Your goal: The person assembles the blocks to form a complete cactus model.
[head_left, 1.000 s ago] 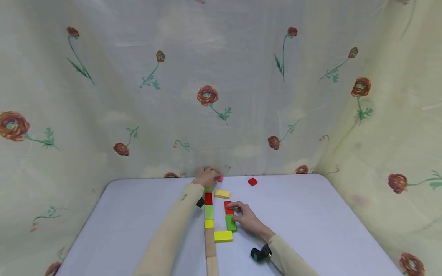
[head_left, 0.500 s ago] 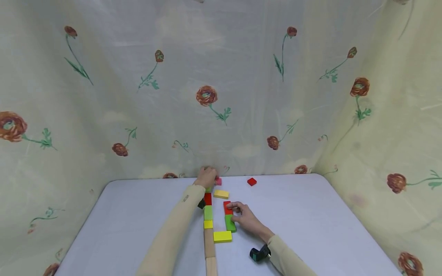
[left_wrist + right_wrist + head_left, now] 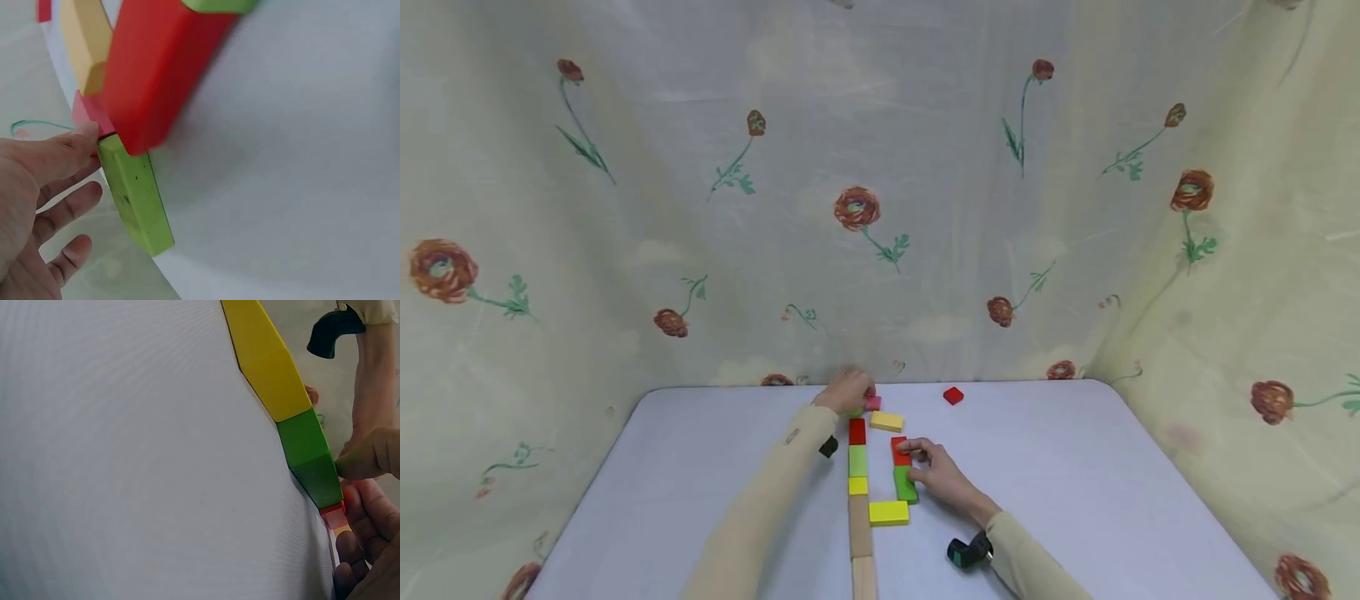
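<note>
At the far end of the block row, my left hand pinches a small pink block between thumb and fingers. That block sits against the end of a light green block, partly covered by the hand in the head view. A dark red block follows nearer in the row. My right hand rests its fingertips on a bright red block, while its thumb touches the side of a green block. Those two blocks lie end to end.
The row continues nearer with a light green block, a small yellow block and wooden blocks. A yellow block juts right from it. A pale yellow block and a red piece lie on the white table.
My left hand has drawn the pink block nearer and slightly left, up to the light green block. My right hand has stayed on the red and green blocks.
</note>
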{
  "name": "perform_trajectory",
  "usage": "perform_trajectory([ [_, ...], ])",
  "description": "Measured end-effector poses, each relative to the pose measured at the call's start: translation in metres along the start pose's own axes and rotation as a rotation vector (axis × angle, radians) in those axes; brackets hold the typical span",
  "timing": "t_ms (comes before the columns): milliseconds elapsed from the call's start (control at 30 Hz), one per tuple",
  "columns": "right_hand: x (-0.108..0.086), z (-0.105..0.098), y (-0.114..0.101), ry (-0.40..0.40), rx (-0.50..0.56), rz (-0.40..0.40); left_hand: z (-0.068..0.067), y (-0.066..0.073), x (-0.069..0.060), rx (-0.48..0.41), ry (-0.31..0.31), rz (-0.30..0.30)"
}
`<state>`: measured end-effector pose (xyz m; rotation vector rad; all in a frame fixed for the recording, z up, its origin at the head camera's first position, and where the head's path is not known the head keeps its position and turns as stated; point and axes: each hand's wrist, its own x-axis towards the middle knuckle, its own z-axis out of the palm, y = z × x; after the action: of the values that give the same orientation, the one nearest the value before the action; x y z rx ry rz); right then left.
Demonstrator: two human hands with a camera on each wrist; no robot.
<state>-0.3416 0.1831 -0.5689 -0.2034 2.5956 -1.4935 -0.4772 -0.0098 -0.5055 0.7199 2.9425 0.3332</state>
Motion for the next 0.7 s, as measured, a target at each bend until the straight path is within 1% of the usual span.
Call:
perform_trajectory([
  [133,-0.001,0.001,-0.002,0.005,0.003,0.006,-0.002,-0.007,-0.008,0.001,0.001,0.027],
  [200,-0.002,0.001,-0.003,0.006,0.007,0.008,-0.001,-0.012,-0.009,0.004,0.001,0.032],
  [300,-0.003,0.0,-0.004,0.011,0.012,0.012,-0.001,-0.018,-0.011,0.002,-0.005,0.027],
  [533,-0.001,0.0,-0.002,0.019,0.016,0.01,-0.003,-0.023,-0.014,-0.062,-0.026,0.015],
  [700,-0.001,0.001,-0.002,0.013,0.017,-0.004,-0.004,-0.027,-0.016,-0.101,-0.029,-0.004],
])
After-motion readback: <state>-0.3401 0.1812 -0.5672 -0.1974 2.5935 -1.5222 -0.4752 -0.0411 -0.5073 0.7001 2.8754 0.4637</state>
